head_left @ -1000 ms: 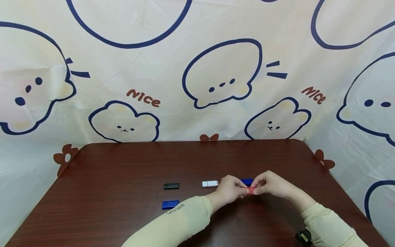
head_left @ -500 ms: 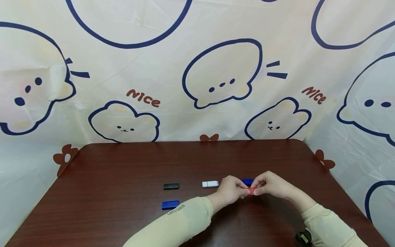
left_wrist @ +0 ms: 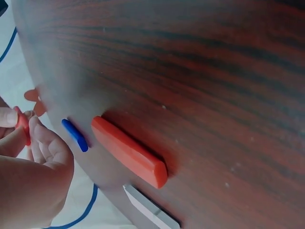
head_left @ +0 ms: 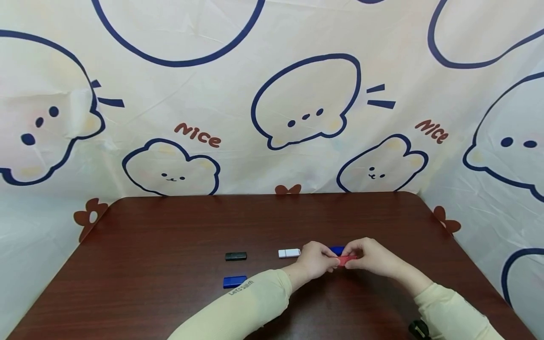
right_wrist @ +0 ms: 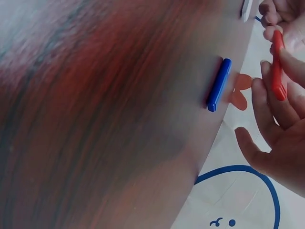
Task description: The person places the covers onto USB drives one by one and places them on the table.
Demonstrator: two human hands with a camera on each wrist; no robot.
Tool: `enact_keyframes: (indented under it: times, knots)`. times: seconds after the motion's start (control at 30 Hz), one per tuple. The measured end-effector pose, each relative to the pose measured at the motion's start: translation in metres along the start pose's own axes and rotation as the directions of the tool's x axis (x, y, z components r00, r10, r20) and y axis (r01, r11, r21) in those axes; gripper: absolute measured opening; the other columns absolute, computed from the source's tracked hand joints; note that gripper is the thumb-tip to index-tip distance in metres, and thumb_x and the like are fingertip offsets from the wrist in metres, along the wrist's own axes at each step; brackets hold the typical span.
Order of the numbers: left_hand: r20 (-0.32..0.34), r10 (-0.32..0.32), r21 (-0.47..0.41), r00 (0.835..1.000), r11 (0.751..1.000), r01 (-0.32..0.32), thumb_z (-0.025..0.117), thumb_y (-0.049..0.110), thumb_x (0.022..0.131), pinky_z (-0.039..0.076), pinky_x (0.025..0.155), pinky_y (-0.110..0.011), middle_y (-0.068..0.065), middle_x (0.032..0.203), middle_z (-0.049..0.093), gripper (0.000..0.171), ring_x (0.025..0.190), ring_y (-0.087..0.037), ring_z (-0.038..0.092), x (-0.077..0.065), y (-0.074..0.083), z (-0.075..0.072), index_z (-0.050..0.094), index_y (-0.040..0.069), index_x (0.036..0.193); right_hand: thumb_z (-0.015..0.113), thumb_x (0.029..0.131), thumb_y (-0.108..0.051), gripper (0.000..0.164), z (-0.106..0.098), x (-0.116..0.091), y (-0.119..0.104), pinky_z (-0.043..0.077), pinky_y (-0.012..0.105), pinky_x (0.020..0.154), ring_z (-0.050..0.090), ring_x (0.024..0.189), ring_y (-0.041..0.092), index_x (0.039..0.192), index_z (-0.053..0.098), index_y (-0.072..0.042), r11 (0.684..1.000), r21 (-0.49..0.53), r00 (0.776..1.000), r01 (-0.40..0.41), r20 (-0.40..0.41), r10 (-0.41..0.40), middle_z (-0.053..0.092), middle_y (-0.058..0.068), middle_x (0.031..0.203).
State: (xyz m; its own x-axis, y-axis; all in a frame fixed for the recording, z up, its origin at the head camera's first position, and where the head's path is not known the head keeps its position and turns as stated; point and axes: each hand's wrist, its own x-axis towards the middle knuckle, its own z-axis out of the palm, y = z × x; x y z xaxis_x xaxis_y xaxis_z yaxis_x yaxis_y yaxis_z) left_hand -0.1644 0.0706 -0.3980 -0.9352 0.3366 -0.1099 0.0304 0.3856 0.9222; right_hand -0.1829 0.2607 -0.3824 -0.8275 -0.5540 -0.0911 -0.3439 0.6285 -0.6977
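Both hands meet over the right half of the table around a red USB flash drive (head_left: 346, 260). My left hand (head_left: 313, 261) pinches its left end between thumb and fingers. At the other end my right hand (head_left: 374, 256) pinches it too; the thumb lies along the red body (right_wrist: 278, 67) in the right wrist view. Just behind the fingers lies a blue flash drive (head_left: 337, 250), partly covered in the head view. A white flash drive (head_left: 289, 253) is left of the left hand. The left wrist view shows another red flash drive (left_wrist: 131, 152) on the table, hidden from the head view.
Farther left lie a black flash drive (head_left: 235, 256) and, nearer, another blue one (head_left: 234, 282) at the edge of the left sleeve (head_left: 255, 297). A dark device (head_left: 419, 329) sits by the right sleeve. A printed cloth (head_left: 297, 165) surrounds the brown table (head_left: 161, 236).
My right hand's fingers have shifted slightly on the red flash drive, and more of its body shows between the hands. The left hand stays nearly in place. The loose drives have not moved.
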Motion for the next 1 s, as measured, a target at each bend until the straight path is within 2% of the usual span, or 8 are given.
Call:
enact_keyframes:
  times: [0.1,0.2,0.3,0.4,0.53,0.73,0.9,1.0]
  knots:
    - [-0.014,-0.015,-0.018,1.000,1.000,0.015,0.068,0.010,0.083,0.052,0.058,-0.023,-0.009,0.072,0.071,0.013,0.060,-0.011,0.065,-0.0012,0.0014,-0.0005,0.073,-0.002,0.085,0.074,0.077,-0.011,0.014,0.0015,-0.0004,-0.0015,0.043,0.021,0.057,0.048,0.066,0.000,0.089,0.067,-0.010,0.997,-0.074,0.999,0.021,-0.032,-0.023,0.064,-0.004,0.077]
    - [-0.017,0.000,-0.014,1.000,1.000,0.000,0.068,0.010,0.083,0.050,0.056,-0.021,-0.008,0.071,0.070,0.013,0.059,-0.009,0.063,-0.0016,0.0010,-0.0005,0.071,-0.002,0.088,0.075,0.075,-0.007,0.016,0.0022,-0.0011,-0.0031,0.042,0.020,0.058,0.048,0.065,-0.001,0.087,0.066,-0.011,0.993,-0.115,0.998,0.029,-0.051,-0.035,0.064,-0.005,0.076]
    - [-0.014,0.050,0.033,0.999,0.998,-0.049,0.069,0.009,0.082,0.047,0.053,-0.018,-0.006,0.069,0.069,0.014,0.056,-0.004,0.057,-0.0020,-0.0005,-0.0004,0.069,-0.001,0.091,0.075,0.074,-0.008,0.014,0.0024,-0.0015,-0.0044,0.041,0.020,0.057,0.046,0.064,-0.001,0.085,0.066,-0.011,0.992,-0.120,0.998,0.022,-0.053,-0.029,0.064,-0.006,0.075]
    - [-0.005,0.125,0.131,0.992,0.984,-0.123,0.071,0.009,0.079,0.043,0.051,-0.015,-0.003,0.068,0.067,0.017,0.054,0.000,0.051,-0.0029,-0.0020,0.0004,0.067,0.001,0.093,0.075,0.075,-0.009,0.014,0.0020,-0.0018,-0.0050,0.040,0.020,0.056,0.046,0.064,0.001,0.085,0.067,-0.011,0.994,-0.106,0.999,0.007,-0.044,-0.012,0.063,-0.005,0.075]
    - [0.011,0.209,0.281,0.978,0.938,-0.203,0.074,0.010,0.077,0.040,0.051,-0.013,0.002,0.066,0.063,0.017,0.052,0.002,0.046,-0.0044,-0.0031,0.0021,0.066,0.005,0.092,0.076,0.075,-0.011,0.014,0.0023,-0.0025,-0.0044,0.040,0.021,0.056,0.046,0.064,0.002,0.086,0.066,-0.010,0.996,-0.086,0.999,-0.009,-0.033,0.006,0.063,-0.004,0.075]
    - [-0.011,0.239,0.417,0.971,0.884,-0.212,0.073,0.015,0.079,0.037,0.051,-0.013,0.006,0.066,0.061,0.012,0.053,0.002,0.044,-0.0042,-0.0018,0.0040,0.067,0.010,0.089,0.076,0.075,-0.013,0.018,0.0040,-0.0039,-0.0032,0.042,0.021,0.057,0.048,0.064,0.004,0.086,0.063,-0.010,0.998,-0.064,0.999,-0.026,-0.034,0.024,0.061,-0.003,0.074]
    - [-0.011,0.279,0.564,0.960,0.795,-0.224,0.073,0.024,0.080,0.035,0.051,-0.013,0.008,0.072,0.062,0.013,0.057,0.000,0.042,-0.0039,-0.0003,0.0060,0.071,0.016,0.090,0.077,0.075,-0.014,0.019,0.0036,-0.0055,-0.0028,0.042,0.021,0.056,0.048,0.063,0.004,0.084,0.061,-0.010,0.997,-0.071,0.999,-0.038,-0.042,0.035,0.059,-0.003,0.072]
    - [-0.001,0.312,0.611,0.950,0.752,-0.246,0.073,0.025,0.080,0.035,0.052,-0.013,0.008,0.076,0.062,0.013,0.059,0.000,0.042,-0.0040,-0.0009,0.0080,0.072,0.017,0.090,0.077,0.074,-0.015,0.017,0.0026,-0.0063,-0.0022,0.040,0.021,0.057,0.047,0.063,0.003,0.082,0.062,-0.011,0.996,-0.088,0.999,-0.030,-0.041,0.026,0.059,-0.005,0.072]
